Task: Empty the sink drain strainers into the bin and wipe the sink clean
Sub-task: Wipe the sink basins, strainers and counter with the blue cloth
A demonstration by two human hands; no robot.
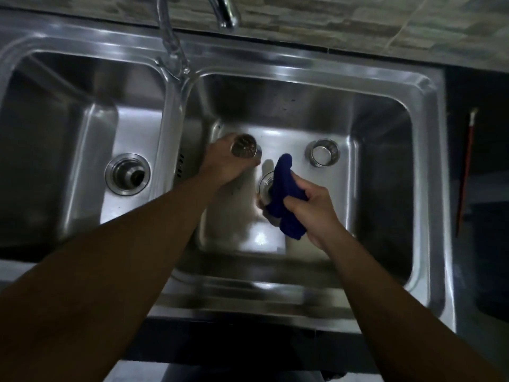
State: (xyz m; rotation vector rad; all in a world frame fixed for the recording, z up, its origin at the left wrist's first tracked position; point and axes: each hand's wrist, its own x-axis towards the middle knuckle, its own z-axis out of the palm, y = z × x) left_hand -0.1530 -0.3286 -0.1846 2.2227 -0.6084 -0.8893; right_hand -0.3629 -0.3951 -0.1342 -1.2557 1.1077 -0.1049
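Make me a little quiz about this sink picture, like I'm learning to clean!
1. True or false: the left hand holds a strainer.
2. What colour is the cloth in the right hand?
3. Where is the other strainer? A) left basin B) right basin floor C) under the tap

Key: 1 true; 2 blue; 3 B.

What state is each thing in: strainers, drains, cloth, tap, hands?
Perforated metal strainer: out of its drain, gripped in left hand.
Second metal strainer cup: upright on right basin floor.
Left basin drain: open, no strainer.
Right basin drain: partly covered by cloth.
Dark blue cloth: bunched in right hand.
Chrome tap: no water visible.
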